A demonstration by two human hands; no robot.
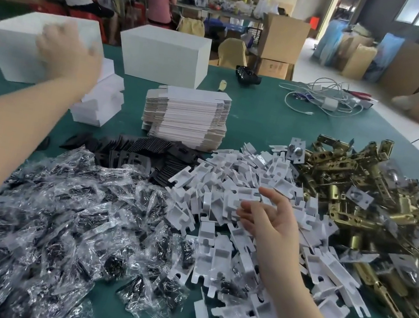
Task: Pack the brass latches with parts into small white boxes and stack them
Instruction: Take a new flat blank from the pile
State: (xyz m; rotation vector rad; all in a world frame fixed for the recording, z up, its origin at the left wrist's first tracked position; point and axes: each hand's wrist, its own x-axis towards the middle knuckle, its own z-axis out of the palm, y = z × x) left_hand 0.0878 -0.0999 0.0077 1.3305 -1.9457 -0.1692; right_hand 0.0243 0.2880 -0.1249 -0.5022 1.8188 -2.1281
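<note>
Brass latches (377, 216) heaped gold-toned, tangled, beside white inserts (239, 192)

No text can be read; the print on the brown carton (273, 68) is blurred

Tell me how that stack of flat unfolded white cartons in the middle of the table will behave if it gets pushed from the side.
The stack of flat cartons would probably shear rather than slide whole: its layers are loose and already slightly offset. Each sheet looks thin, so likely light and bendy. The green table cover may drag on the bottom sheets.
</note>
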